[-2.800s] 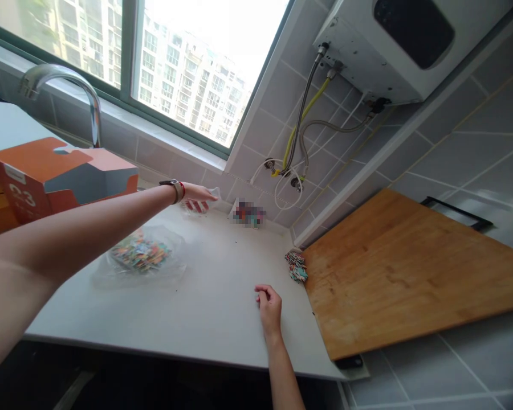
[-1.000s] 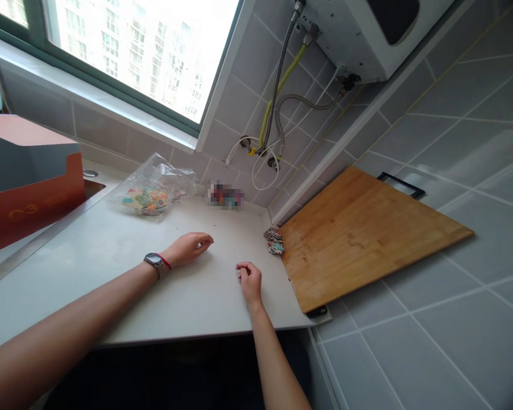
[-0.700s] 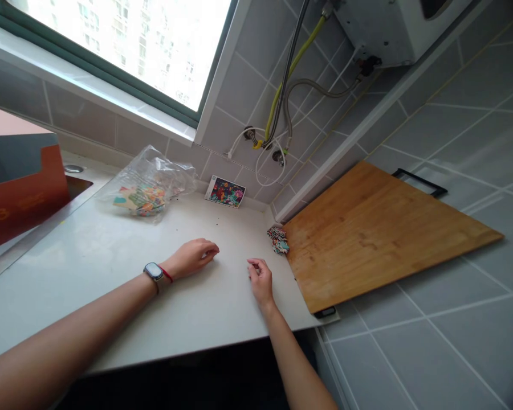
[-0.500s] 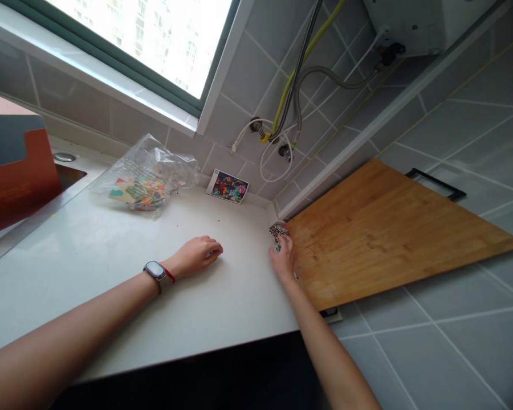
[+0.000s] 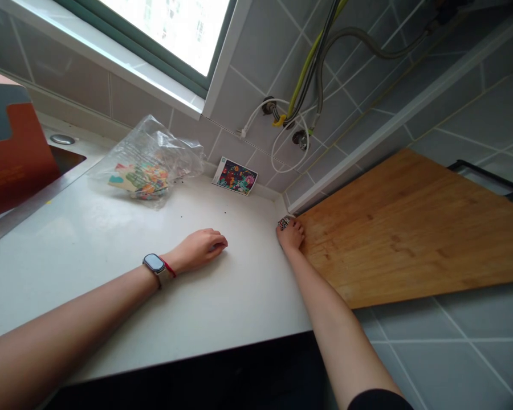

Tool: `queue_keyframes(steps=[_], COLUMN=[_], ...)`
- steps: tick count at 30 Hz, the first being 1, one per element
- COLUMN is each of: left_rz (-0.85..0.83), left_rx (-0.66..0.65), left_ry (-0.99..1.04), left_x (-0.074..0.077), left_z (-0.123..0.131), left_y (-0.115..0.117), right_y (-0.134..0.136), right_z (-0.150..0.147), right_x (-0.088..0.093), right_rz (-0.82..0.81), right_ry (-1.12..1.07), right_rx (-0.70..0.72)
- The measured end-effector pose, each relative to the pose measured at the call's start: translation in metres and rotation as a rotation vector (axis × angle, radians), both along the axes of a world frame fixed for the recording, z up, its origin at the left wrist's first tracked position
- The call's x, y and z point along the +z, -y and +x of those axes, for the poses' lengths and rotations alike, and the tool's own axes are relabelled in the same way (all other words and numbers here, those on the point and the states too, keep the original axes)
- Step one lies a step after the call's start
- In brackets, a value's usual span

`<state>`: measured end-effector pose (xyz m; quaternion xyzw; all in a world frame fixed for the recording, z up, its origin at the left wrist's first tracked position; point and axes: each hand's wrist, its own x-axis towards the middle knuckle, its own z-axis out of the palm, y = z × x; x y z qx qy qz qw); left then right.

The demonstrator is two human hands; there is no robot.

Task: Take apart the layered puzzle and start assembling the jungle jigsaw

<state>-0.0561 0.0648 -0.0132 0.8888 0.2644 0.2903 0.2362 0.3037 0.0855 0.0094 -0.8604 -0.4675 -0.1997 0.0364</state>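
"Two bare hands at a smooth white counter (image 5: pixel 248 296), as seen from where I stand. Where is the small pile of thin, flat pieces with striped dark-and-pale edges (image 5: pixel 284 222)?"

"Near the far right corner, beside the flat, tan wooden board (image 5: pixel 376 233). The person's right hand (image 5: pixel 292 234) is curled about it: thumb on one side, bent fingers on the other, pieces showing between. Whether the fingers press on it, I cannot tell."

"And the left hand (image 5: pixel 200 248)?"

"On the counter, well apart from the pile, fingers loosely curled; their undersides are hidden. Beyond it sits a clear, crinkled plastic bag (image 5: pixel 156 139) with multicoloured pieces (image 5: pixel 140 181) inside."

"How should the pile handle?"

"Light, I judge, and stiff piece by piece, probably cardboard; yet loose as a whole, apt to slide apart and shed from its edges. Best held low, from both sides at once, with even pressure; a hard squeeze could crease a piece."
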Motion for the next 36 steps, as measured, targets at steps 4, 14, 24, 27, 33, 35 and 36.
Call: queue_keyframes(steps=[4,14,24,27,33,35,36], left_rz=[0.001,0.004,0.000,-0.013,-0.024,-0.025,-0.026], left_rx=[-0.010,0.004,0.000,-0.001,-0.001,0.000,0.002], left_ry=[0.000,-0.004,-0.025,-0.013,-0.001,0.005,0.009], left_x=[-0.002,0.002,0.001,0.001,0.001,0.000,0.000], left_z=[-0.001,0.000,0.000,0.000,0.000,0.000,0.000], left_y=[0.000,0.000,-0.001,-0.001,0.000,-0.001,-0.001], right_y=[-0.001,-0.003,-0.006,-0.010,-0.006,-0.006,-0.006], right_z=[-0.001,0.006,0.012,0.019,0.028,0.030,0.031], right_x=[0.002,0.005,0.013,0.020,0.018,0.016,0.015], right_rz=[-0.061,-0.217,-0.145,-0.171,-0.148,-0.127,-0.116], right_ry=[0.015,0.137,-0.106,-0.163,-0.253,-0.284,-0.300], right_rx=[0.001,0.165,0.064,0.047,0.072,0.082,0.088])
